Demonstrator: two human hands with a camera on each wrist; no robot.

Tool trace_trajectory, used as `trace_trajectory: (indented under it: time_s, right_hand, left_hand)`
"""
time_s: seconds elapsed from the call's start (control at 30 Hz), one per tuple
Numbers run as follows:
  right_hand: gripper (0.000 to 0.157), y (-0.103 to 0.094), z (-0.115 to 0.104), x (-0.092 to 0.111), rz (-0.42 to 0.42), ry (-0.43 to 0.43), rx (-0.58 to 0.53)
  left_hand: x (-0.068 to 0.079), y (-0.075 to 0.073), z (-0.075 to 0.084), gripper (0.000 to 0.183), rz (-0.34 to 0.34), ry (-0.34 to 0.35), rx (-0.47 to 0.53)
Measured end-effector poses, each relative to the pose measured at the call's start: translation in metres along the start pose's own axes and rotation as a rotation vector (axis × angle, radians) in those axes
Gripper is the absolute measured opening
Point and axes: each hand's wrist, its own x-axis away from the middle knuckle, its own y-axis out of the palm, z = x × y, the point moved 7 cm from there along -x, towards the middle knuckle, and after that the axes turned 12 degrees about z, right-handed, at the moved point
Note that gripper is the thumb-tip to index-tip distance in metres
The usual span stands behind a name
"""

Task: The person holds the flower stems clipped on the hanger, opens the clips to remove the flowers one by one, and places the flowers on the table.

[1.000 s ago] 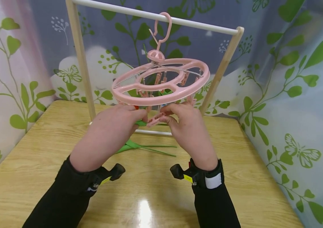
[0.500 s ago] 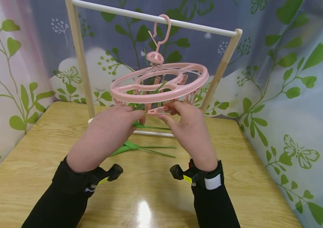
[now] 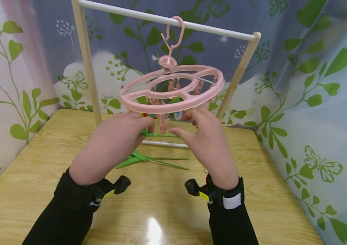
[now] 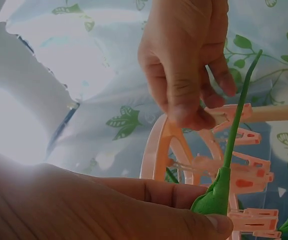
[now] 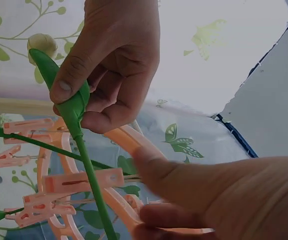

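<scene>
My left hand [image 3: 116, 143] pinches an artificial flower by its green leafy stem [image 4: 218, 195]; its bare stem end points right in the head view. A pale bloom [image 5: 42, 46] shows beyond that hand's leaf in the right wrist view. Just right of the left fingers, a pink clothespin [image 3: 162, 124] hangs from the round pink clip hanger [image 3: 173, 107]. My right hand [image 3: 205, 143] is beside this clothespin, thumb and fingers parted, holding nothing. More pink clothespins [image 4: 253, 175] dangle under the hanger, and green stems [image 5: 39, 142] are among them.
A white rod [image 3: 124, 12] on wooden posts [image 3: 239, 75] carries the hanger. Beneath it, more green stems and leaves [image 3: 142, 157] lie on the wooden table [image 3: 167, 204]. Leaf-patterned curtains [image 3: 323, 112] enclose the table at the back and sides.
My right hand has let go of the clothespin, which was tilted sideways between its fingers and now hangs downward. The left hand has drawn slightly left with the flower.
</scene>
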Motion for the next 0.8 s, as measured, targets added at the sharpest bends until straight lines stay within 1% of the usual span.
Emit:
trace_trajectory:
  time_s: [0.13, 0.23, 0.4, 0.6, 0.8]
  right_hand:
    - [0.03, 0.006, 0.002, 0.003, -0.123, 0.018, 0.097]
    - [0.025, 0.012, 0.003, 0.004, -0.181, 0.019, 0.133]
    - [0.017, 0.017, 0.006, 0.002, -0.203, 0.004, 0.14]
    - [0.009, 0.022, 0.009, 0.0, -0.229, 0.008, 0.147]
    - [0.007, 0.026, 0.009, 0.001, -0.233, 0.016, 0.173]
  left_hand:
    - [0.0, -0.001, -0.001, 0.021, 0.002, 0.004, 0.004]
    - [0.0, -0.001, -0.003, 0.02, 0.011, 0.005, 0.02]
    - [0.0, -0.001, -0.006, 0.02, 0.02, -0.003, 0.041]
    - [-0.001, -0.001, -0.006, 0.018, 0.039, -0.006, 0.024]
    - [-0.003, 0.001, -0.008, 0.016, 0.013, -0.028, 0.042]
